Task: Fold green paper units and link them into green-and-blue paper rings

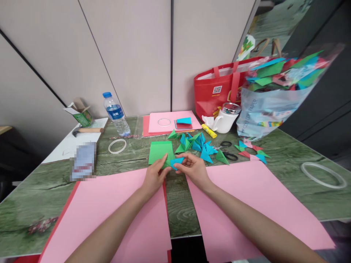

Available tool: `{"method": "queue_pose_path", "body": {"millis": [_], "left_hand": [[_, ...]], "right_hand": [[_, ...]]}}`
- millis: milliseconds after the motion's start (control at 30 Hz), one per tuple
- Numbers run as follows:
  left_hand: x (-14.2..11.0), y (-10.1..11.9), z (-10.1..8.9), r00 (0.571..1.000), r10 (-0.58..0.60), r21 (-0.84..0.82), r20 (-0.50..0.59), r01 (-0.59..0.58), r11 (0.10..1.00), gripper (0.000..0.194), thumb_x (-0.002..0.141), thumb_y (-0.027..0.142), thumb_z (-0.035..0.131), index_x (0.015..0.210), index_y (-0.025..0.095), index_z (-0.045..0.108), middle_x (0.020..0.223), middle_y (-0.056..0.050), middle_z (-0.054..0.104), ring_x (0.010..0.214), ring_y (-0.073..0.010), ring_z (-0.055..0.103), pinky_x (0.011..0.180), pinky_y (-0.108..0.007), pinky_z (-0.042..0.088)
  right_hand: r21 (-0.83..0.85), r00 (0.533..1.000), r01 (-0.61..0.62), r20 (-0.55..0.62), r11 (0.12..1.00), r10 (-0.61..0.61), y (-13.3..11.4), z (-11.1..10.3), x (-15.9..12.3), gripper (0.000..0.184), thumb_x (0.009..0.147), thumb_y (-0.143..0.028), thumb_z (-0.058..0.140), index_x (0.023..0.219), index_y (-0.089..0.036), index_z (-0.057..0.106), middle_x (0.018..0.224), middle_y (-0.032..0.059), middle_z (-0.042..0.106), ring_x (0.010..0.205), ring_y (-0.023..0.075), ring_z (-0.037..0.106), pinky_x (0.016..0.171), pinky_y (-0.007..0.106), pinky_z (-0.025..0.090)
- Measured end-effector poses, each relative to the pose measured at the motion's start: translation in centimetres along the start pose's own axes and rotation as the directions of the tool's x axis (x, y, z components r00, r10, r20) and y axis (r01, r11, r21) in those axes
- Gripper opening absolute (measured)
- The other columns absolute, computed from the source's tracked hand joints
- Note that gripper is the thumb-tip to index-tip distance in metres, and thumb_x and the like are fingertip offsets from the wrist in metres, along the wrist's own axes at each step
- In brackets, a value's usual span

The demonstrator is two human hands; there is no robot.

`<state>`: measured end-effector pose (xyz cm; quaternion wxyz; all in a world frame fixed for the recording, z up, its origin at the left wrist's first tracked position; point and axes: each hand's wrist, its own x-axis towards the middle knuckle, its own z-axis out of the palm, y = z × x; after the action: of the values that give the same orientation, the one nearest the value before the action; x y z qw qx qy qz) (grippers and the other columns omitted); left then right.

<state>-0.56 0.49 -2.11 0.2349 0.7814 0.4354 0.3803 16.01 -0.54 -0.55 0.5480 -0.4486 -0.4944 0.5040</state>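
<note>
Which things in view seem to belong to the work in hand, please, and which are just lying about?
Likely in use:
- blue piece and green piece of paper, both held
- green sheets
- folded pieces

Probably just lying about:
- water bottle
- hammer
- white mug
- small box

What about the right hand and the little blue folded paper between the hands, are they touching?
Touching. The head view shows the right hand pinching the blue folded paper at its right end, with no gap.
</note>
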Motion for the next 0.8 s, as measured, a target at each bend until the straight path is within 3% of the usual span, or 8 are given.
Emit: {"method": "queue_pose_path", "body": {"millis": [233,300,367,433,467,567,700,800], "left_hand": [[0.0,0.5,-0.3,0.999,-0.003,-0.029,0.044,0.004,1.000,0.041,0.081,0.033,0.052,0.120,0.021,0.052,0.071,-0.001,0.052,0.057,-0.0115,0.049,0.058,-0.025,0.046],[0.0,0.9,-0.2,0.997,-0.071,-0.124,0.026,0.074,0.990,0.047,0.079,0.034,0.054,0.124,0.022,0.048,0.075,-0.001,0.055,0.052,-0.0097,0.049,0.055,-0.025,0.046],[0.1,1.3,-0.1,0.981,-0.196,-0.294,-0.002,0.187,0.937,0.058,0.080,0.037,0.052,0.133,0.022,0.034,0.076,-0.001,0.058,0.047,-0.0085,0.050,0.051,-0.024,0.046],[0.2,1.6,-0.2,0.961,-0.277,-0.428,0.019,0.258,0.866,0.056,0.086,0.039,0.040,0.136,0.018,0.027,0.062,0.002,0.056,0.045,-0.0102,0.052,0.046,-0.023,0.045],[0.2,1.6,-0.2,0.955,-0.291,-0.439,0.055,0.285,0.852,0.054,0.087,0.038,0.039,0.135,0.015,0.031,0.055,0.003,0.055,0.043,-0.0101,0.052,0.046,-0.022,0.045],[0.3,1.1,-0.3,0.967,-0.232,-0.378,0.104,0.255,0.890,0.048,0.085,0.034,0.044,0.129,0.015,0.042,0.048,0.005,0.052,0.037,-0.0085,0.048,0.042,-0.020,0.042],[0.1,0.4,-0.3,0.994,-0.089,-0.245,0.057,0.100,0.964,0.044,0.084,0.028,0.046,0.127,0.017,0.045,0.048,0.005,0.050,0.036,-0.0074,0.044,0.043,-0.019,0.042],[0.0,0.3,-0.2,0.996,-0.078,-0.218,0.036,0.084,0.972,0.043,0.084,0.027,0.047,0.126,0.017,0.046,0.054,0.003,0.053,0.039,-0.0074,0.046,0.044,-0.020,0.043]], "right_hand": [[0.013,0.996,-0.045,0.073,0.999,0.043,0.3,-0.8,0.9,0.039,0.054,-0.037,0.075,0.083,-0.015,0.061,0.052,-0.0071,0.047,0.047,0.0101,0.053,0.050,0.029,0.057],[0.028,0.997,-0.037,0.065,0.999,0.035,0.3,-0.8,1.0,0.038,0.055,-0.036,0.075,0.083,-0.015,0.060,0.051,-0.0076,0.046,0.047,0.0093,0.052,0.050,0.028,0.057],[0.025,0.999,-0.010,0.051,1.000,0.009,0.3,-0.8,1.0,0.036,0.056,-0.035,0.075,0.084,-0.016,0.060,0.053,-0.0073,0.046,0.048,0.0090,0.051,0.051,0.027,0.057],[0.008,0.999,0.013,0.043,1.000,-0.014,0.2,-0.7,0.9,0.035,0.057,-0.034,0.075,0.084,-0.017,0.060,0.054,-0.0067,0.047,0.049,0.0092,0.050,0.050,0.027,0.056],[0.000,0.999,0.019,0.044,1.000,-0.019,0.3,-0.7,0.9,0.035,0.057,-0.034,0.075,0.084,-0.017,0.060,0.054,-0.0063,0.047,0.050,0.0093,0.050,0.050,0.026,0.056],[-0.006,0.999,0.021,0.046,1.000,-0.020,0.4,-0.8,1.0,0.034,0.058,-0.035,0.074,0.084,-0.016,0.061,0.054,-0.0065,0.046,0.049,0.0089,0.049,0.049,0.026,0.056],[0.007,0.999,-0.002,0.043,1.000,0.002,0.7,-0.9,1.0,0.035,0.057,-0.036,0.074,0.082,-0.015,0.061,0.052,-0.0073,0.044,0.047,0.0085,0.049,0.048,0.027,0.055],[0.036,0.999,-0.027,0.034,0.999,0.025,0.9,-0.7,1.0,0.037,0.055,-0.037,0.075,0.082,-0.015,0.061,0.052,-0.0073,0.045,0.047,0.0088,0.050,0.049,0.027,0.055]]}}
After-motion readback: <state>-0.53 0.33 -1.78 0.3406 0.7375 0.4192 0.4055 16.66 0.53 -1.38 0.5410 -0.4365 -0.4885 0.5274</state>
